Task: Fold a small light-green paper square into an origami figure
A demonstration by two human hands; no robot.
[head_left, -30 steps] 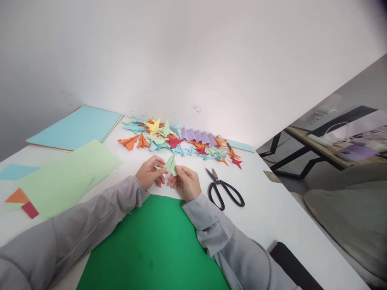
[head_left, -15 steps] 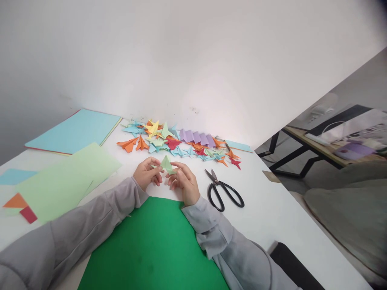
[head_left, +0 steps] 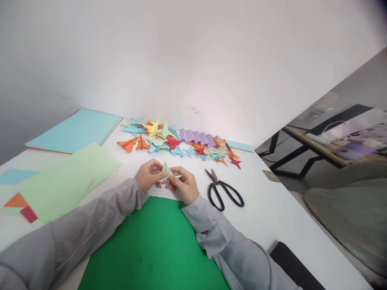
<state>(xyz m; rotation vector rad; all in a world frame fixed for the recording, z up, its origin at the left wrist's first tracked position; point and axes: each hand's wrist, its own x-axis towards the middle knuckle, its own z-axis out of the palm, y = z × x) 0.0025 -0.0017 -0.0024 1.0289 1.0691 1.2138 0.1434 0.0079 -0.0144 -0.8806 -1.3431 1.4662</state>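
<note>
A small light green folded paper (head_left: 165,170) with a pointed top is held between both hands, just beyond the far edge of a large green sheet (head_left: 148,245). My left hand (head_left: 149,176) pinches its left side, thumb across the front. My right hand (head_left: 185,185) grips the right side, with a narrow point of the paper sticking out past the thumb. Behind the hands lies a long pile of folded paper pieces (head_left: 173,143) in several colours. Open black-handled scissors (head_left: 215,183) rest to the right of my right hand.
Blue sheets (head_left: 75,131) are stacked at the back left, with light green sheets (head_left: 66,177) nearer. Orange (head_left: 16,201) and red scraps (head_left: 28,214) lie far left. A black object (head_left: 293,266) sits at the lower right. A wall stands behind the white table (head_left: 260,209).
The folded paper has come slightly lower and turned, its narrow point now showing on the right. Both thumbs have moved onto its front.
</note>
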